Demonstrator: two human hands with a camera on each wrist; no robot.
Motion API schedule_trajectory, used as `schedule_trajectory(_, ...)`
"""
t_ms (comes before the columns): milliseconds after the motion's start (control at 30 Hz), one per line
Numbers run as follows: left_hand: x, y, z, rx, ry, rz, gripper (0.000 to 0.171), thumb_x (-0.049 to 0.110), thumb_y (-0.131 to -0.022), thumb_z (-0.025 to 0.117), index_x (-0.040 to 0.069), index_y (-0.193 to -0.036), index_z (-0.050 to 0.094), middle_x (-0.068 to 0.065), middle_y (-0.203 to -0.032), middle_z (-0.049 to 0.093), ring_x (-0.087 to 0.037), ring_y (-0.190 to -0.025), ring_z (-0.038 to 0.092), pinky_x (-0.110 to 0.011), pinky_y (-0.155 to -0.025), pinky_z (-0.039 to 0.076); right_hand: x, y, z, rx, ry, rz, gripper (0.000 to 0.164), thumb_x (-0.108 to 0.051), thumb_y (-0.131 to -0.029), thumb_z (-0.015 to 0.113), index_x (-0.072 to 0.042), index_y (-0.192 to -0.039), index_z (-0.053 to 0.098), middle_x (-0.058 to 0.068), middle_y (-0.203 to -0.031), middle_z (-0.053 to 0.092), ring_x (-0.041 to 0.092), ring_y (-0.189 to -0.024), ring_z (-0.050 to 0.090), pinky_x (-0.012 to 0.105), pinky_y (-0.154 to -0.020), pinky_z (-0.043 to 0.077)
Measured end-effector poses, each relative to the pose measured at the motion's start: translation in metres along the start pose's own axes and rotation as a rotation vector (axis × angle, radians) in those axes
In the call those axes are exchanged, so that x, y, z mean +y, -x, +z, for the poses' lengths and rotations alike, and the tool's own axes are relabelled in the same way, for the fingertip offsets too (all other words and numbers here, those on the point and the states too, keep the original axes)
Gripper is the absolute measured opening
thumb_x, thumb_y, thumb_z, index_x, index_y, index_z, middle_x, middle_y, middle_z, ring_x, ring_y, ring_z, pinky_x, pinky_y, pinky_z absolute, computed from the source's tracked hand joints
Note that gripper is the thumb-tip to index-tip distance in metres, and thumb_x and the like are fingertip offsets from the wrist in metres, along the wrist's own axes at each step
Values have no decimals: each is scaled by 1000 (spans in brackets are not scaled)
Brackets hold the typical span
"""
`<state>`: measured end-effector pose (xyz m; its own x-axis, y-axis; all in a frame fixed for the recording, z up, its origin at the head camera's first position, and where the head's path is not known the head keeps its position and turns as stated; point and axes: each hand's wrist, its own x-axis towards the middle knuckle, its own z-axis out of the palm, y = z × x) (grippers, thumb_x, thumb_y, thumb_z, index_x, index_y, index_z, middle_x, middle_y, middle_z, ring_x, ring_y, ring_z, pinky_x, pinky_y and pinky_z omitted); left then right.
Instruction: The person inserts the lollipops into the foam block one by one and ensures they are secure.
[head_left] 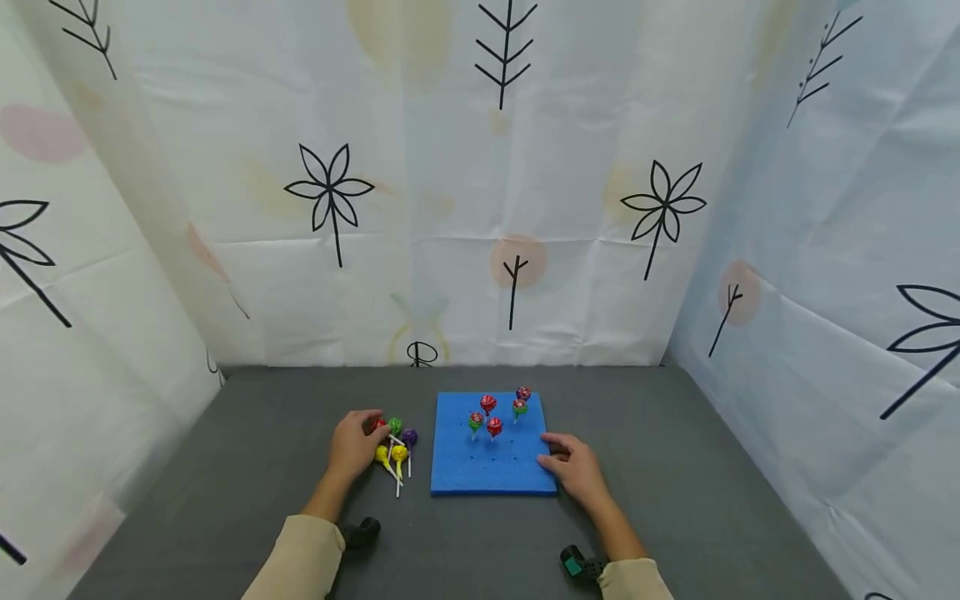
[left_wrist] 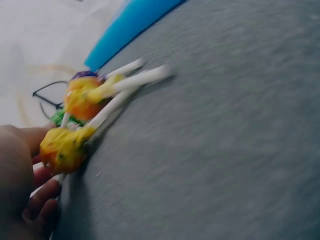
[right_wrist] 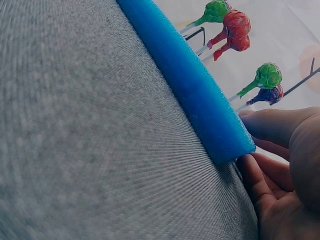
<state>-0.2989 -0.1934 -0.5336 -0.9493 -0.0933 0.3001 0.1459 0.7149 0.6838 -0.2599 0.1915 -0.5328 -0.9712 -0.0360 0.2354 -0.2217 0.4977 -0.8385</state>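
My left hand (head_left: 356,442) bends over a small pile of wrapped lollipops on the table, its thumb and fingers around a red lollipop (head_left: 378,425). Beside that lie a green lollipop (head_left: 395,426), a purple lollipop (head_left: 409,437) and two yellow ones, the nearer a yellow lollipop (left_wrist: 62,150) in the left wrist view. With thumb and fingers, my right hand (head_left: 577,471) holds the right edge of a blue foam board (head_left: 457,471). Several lollipops stand upright in it, among them a red lollipop (head_left: 494,427) and a green lollipop (right_wrist: 268,75).
The dark grey table (head_left: 300,396) runs back to a white patterned curtain (head_left: 450,183). Small holes dot the board's nearer part. A black wrist device (head_left: 362,533) sits at the left cuff, another device (head_left: 581,565) at the right cuff.
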Motion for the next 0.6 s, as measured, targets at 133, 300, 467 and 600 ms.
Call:
schedule_trajectory(133, -4, -5, -9, -71, 28, -42, 38, 20, -91, 70, -2, -121, 64, -20, -113, 63, -34, -97, 59, -51, -83, 47, 1, 0, 1, 2, 6, -3, 33, -5, -85, 74, 3, -116, 67, 17, -110, 65, 30, -98, 64, 43, -82, 54)
schedule_trajectory(300, -7, -10, -20, -144, 48, -102, 38, 24, -92, 69, -2, -119, 65, -19, -114, 64, -35, -102, 58, -52, -86, 47, 1, 0, 2, -5, 6, 4, 33, -7, -86, 74, 2, -117, 67, 17, -112, 64, 30, -99, 63, 44, -83, 54)
schedule_trajectory(467, -9, -15, -27, -210, 49, -133, 39, 28, -91, 70, -3, -115, 67, -17, -108, 65, -34, -101, 58, -52, -87, 47, 0, 0, 1, -2, -2, 15, 33, -6, -86, 74, 1, -118, 67, 17, -112, 64, 30, -98, 64, 44, -83, 54)
schedule_trajectory(600, -11, -19, -28, -233, 35, -142, 37, 28, -90, 71, -3, -111, 68, -14, -103, 66, -32, -97, 59, -51, -86, 47, 1, 1, 1, -2, -11, 2, 33, -6, -86, 75, 2, -117, 67, 18, -111, 64, 30, -97, 64, 43, -81, 54)
